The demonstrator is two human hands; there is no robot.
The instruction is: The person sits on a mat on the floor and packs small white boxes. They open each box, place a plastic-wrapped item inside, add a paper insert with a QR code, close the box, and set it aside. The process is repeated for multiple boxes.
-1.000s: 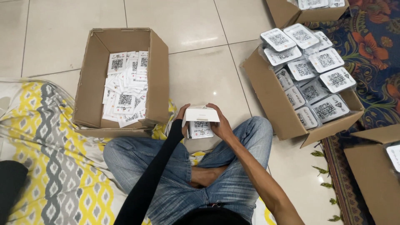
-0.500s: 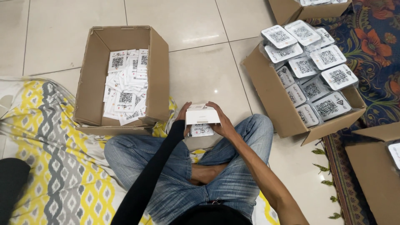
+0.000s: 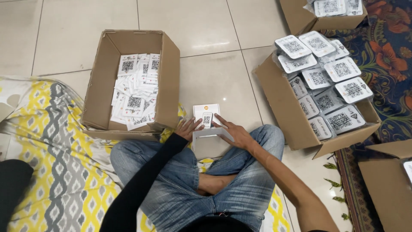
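A small white box [image 3: 206,112] lies open on the tiled floor in front of my crossed legs, and a small dark item shows inside it. My left hand [image 3: 189,127] touches its left edge with the fingers spread. My right hand [image 3: 232,132] lies over its lower right part, the index finger reaching toward the dark item. Both hands steady the box against the floor.
A cardboard box [image 3: 98,92] of white printed cards stands at the left. Another cardboard box [image 3: 281,101] with several bagged white packs is at the right. More cartons [image 3: 298,17] are at the top right and the lower right [image 3: 386,180]. A patterned sheet [image 3: 56,172] covers the floor at the left, and a floral rug [image 3: 388,51] lies at the right.
The white box was held up closed between both hands. Now it rests lower on the floor, open, with the hands flatter on it.
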